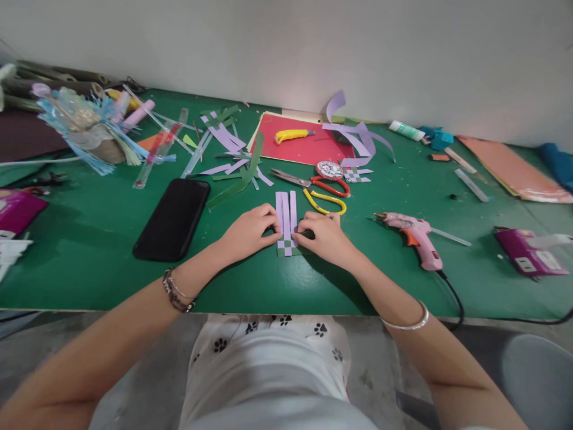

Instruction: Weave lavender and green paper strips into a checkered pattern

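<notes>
Between my hands on the table lies a small woven piece of paper strips point(286, 210), lilac strips running away from me and green ones crossing near its lower end in a checker pattern. My left hand point(251, 233) is at its left edge, thumb and forefinger closed on the strips. From the right, my right hand point(330, 237) pinches at the weave, its fingertips hiding part of the strips. Just beyond lie scissors point(320, 186) with one red and one yellow handle, blades pointing left. A black phone point(172, 220) rests left of my left hand.
A pink glue gun point(414, 234) with its cord lies at right, near a purple power strip point(532, 251). Behind are red paper point(295, 152), a yellow cutter point(294, 136), a round patterned disc point(330, 169) and loose paper strips point(244, 179). A ruler point(161, 149) lies back left.
</notes>
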{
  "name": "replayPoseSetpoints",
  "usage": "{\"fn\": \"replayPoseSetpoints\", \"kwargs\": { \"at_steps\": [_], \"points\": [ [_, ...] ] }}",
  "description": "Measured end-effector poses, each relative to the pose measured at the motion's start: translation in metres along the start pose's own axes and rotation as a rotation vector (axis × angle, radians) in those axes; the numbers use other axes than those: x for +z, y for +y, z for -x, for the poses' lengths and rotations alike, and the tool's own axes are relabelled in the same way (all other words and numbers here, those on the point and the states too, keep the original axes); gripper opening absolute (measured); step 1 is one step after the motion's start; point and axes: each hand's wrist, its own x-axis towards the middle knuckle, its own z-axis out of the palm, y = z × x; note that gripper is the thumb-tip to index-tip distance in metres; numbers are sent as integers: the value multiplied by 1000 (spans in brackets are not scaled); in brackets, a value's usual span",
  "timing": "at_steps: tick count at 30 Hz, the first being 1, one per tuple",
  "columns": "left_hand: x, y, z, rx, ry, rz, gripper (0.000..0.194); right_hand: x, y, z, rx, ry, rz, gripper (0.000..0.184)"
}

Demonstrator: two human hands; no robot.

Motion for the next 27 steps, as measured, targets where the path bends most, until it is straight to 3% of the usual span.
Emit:
{"fn": "replayPoseSetpoints", "kwargs": {
  "at_steps": [7, 13, 16, 20, 24, 27],
  "points": [
    [-4, -3, 2, 14, -34, 18, 11, 2, 1, 1, -6, 18, -8, 16],
    [-10, -7, 9, 208, -67, -118, 32, 0, 1, 4, -25, 105, 41, 12],
    [-10, -10, 6, 253, -112, -188, 36, -4, -1, 10, -129, 120, 81, 24],
    [-9, -9, -2, 237, -117, -271, 33, -4, -6, 18, -291, 13, 162, 43],
    [-10, -8, -3, 224, -102, -221, 33, 2, -7, 16, -310, 69, 292, 32],
    [-14, -9, 1, 211, -125, -140, 37, 3, -7, 12, -439, 93, 370, 21]
  ]
}}
